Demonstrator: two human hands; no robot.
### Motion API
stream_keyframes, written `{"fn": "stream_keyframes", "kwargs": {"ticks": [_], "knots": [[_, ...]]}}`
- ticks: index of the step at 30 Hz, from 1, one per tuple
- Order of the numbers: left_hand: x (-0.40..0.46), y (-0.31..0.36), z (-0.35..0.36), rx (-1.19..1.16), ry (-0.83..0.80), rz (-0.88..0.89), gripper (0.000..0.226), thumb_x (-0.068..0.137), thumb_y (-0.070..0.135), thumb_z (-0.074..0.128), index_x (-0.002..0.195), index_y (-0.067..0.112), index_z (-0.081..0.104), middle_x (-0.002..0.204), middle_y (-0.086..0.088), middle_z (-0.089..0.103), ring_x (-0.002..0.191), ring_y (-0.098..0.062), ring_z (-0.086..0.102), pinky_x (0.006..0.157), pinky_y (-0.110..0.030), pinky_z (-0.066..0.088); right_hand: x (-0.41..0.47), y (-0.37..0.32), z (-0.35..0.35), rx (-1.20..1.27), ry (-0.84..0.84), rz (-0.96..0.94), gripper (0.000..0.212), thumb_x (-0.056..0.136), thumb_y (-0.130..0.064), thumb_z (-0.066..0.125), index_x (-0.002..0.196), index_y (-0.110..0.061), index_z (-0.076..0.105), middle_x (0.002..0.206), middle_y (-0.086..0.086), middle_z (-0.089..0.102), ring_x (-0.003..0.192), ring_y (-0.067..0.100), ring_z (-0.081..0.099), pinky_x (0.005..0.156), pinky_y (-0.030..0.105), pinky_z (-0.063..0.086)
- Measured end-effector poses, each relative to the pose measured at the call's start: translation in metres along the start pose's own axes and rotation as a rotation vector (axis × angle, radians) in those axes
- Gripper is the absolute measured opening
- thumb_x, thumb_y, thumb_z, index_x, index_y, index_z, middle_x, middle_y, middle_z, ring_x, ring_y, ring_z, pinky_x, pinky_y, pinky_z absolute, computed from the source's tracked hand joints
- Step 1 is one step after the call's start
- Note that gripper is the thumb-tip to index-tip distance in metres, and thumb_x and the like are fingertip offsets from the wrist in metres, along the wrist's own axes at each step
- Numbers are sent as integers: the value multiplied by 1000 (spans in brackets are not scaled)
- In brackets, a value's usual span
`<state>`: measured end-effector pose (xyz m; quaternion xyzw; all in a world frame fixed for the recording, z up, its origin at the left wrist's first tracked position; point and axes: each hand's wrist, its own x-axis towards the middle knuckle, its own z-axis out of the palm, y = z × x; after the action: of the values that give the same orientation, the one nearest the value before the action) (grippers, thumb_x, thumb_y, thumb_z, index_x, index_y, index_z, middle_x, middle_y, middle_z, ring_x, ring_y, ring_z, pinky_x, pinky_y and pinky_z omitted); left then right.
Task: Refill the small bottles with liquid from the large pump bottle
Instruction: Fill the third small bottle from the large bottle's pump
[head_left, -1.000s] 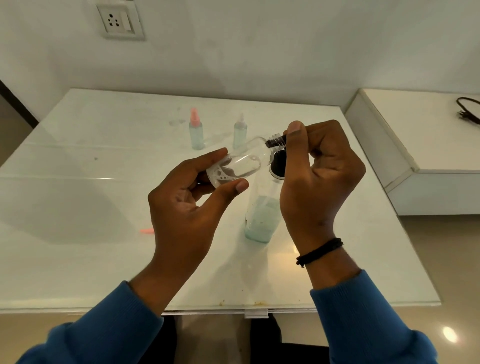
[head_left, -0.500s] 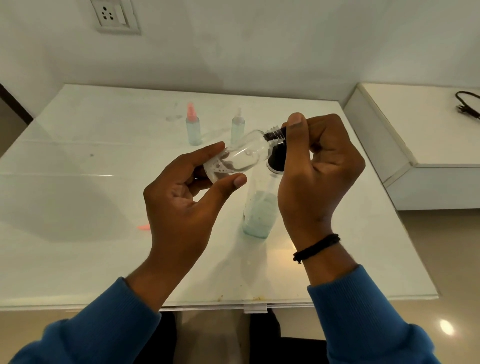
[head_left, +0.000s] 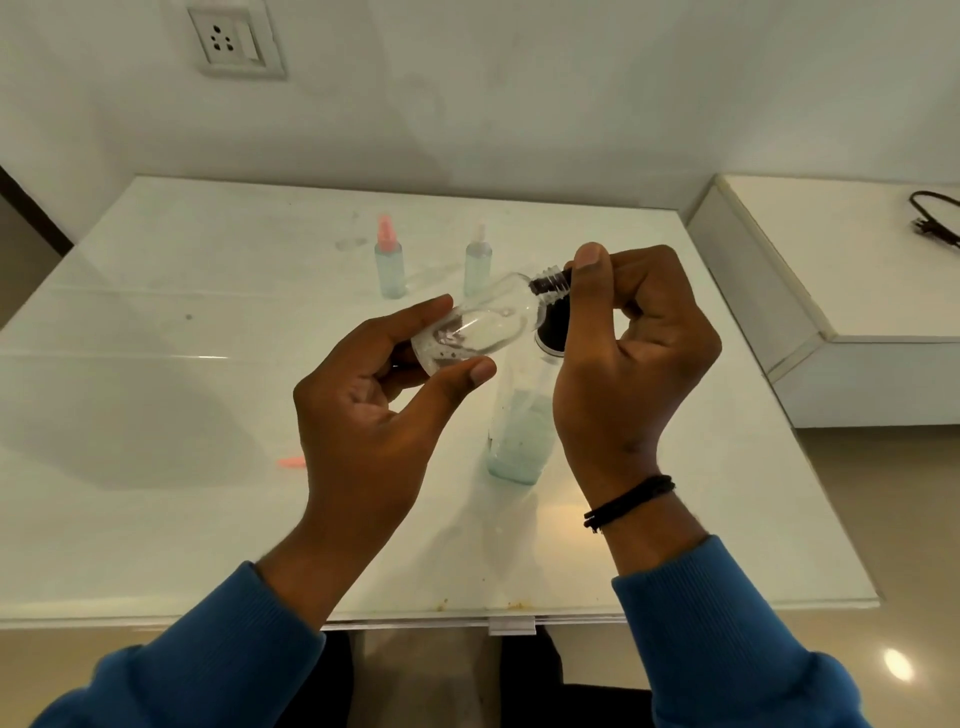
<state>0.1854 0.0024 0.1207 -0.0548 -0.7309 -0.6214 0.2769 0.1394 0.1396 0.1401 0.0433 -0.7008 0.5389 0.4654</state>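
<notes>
My left hand (head_left: 363, 415) grips a small clear bottle (head_left: 483, 322) by its base, tilted with the open threaded neck pointing up and right. The neck meets the black nozzle of the large pump bottle (head_left: 519, 436), which stands on the table with pale blue-green liquid in its lower part. My right hand (head_left: 634, 353) is curled over the pump head, thumb on top next to the small bottle's neck; the head itself is mostly hidden. Two small spray bottles stand behind, one with a pink top (head_left: 389, 265) and one with a white top (head_left: 478, 260).
A small pink cap (head_left: 291, 461) lies on the glass-topped table (head_left: 156, 519) left of my left wrist. A white side unit (head_left: 831, 270) with a black cable (head_left: 935, 218) stands at the right. A wall socket (head_left: 231, 41) sits above the table.
Both hands keep their grips and the small bottle stays at the nozzle. Only the view has shifted slightly.
</notes>
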Motion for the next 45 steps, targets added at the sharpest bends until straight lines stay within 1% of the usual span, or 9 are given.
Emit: {"fn": "stream_keyframes", "kwargs": {"ticks": [4, 8, 13, 18, 23, 26, 32, 39, 45], "knots": [[1, 0, 0, 0, -4, 4, 44, 81, 20, 82, 122, 15, 66, 117, 8, 70, 110, -5, 70, 87, -17, 56, 3, -5, 0, 6, 6, -3, 25, 97, -9, 62, 73, -14, 58, 69, -2, 55, 65, 27, 54, 63, 47, 47], [0, -1, -1, -2, -9, -6, 45, 81, 22, 81, 122, 14, 67, 117, 4, 71, 110, -11, 71, 88, -21, 58, -2, -1, 0, 12, 5, 14, 26, 98, -10, 62, 72, -7, 61, 69, 1, 57, 65, 27, 55, 65, 53, 48], [0, 1, -1, 5, -3, 2, 44, 80, 22, 82, 121, 15, 67, 116, 9, 71, 109, -7, 71, 88, -19, 57, -1, -4, 0, 15, 11, 9, 27, 97, -11, 62, 72, -4, 62, 70, 4, 59, 66, 31, 55, 63, 49, 47], [0, -1, -2, 3, -6, -9, 44, 81, 21, 82, 122, 15, 67, 117, 2, 72, 109, -13, 72, 88, -21, 58, -2, -1, 0, 10, 12, 2, 26, 97, -10, 62, 72, -2, 63, 70, 5, 60, 66, 31, 57, 63, 49, 47], [0, 1, -1, 9, -6, -3, 44, 81, 23, 81, 121, 18, 66, 117, 10, 70, 110, -5, 70, 88, -17, 56, 1, -2, -1, -4, 6, -1, 28, 96, -8, 63, 70, -1, 61, 68, 3, 58, 65, 27, 56, 63, 46, 48], [0, 2, 0, 16, -5, 0, 43, 81, 23, 81, 121, 18, 66, 117, 9, 70, 110, -6, 70, 88, -16, 56, 1, -1, -1, 16, 9, 1, 26, 97, -8, 63, 71, -1, 62, 69, 4, 58, 65, 24, 56, 63, 42, 49], [-1, 2, 0, 12, -7, -2, 43, 81, 23, 80, 121, 17, 66, 117, 10, 69, 110, -3, 69, 87, -15, 56, 0, 1, -1, 53, 6, 38, 25, 97, -6, 63, 72, -2, 63, 69, 6, 59, 66, 26, 57, 63, 40, 49], [-1, 2, 0, 15, -4, 12, 44, 82, 21, 81, 122, 14, 66, 117, 4, 71, 108, -9, 71, 88, -18, 57, -2, 4, 0, 52, 10, 27, 25, 97, -5, 63, 72, -1, 63, 70, 6, 60, 67, 28, 57, 63, 46, 49], [-1, 2, 0, 16, -2, 6, 43, 82, 22, 80, 122, 17, 66, 119, 3, 71, 111, -10, 71, 90, -19, 57, 1, 0, 0, 64, 17, 12, 25, 97, -6, 63, 72, -3, 63, 69, 4, 59, 66, 25, 57, 63, 42, 49]]}}
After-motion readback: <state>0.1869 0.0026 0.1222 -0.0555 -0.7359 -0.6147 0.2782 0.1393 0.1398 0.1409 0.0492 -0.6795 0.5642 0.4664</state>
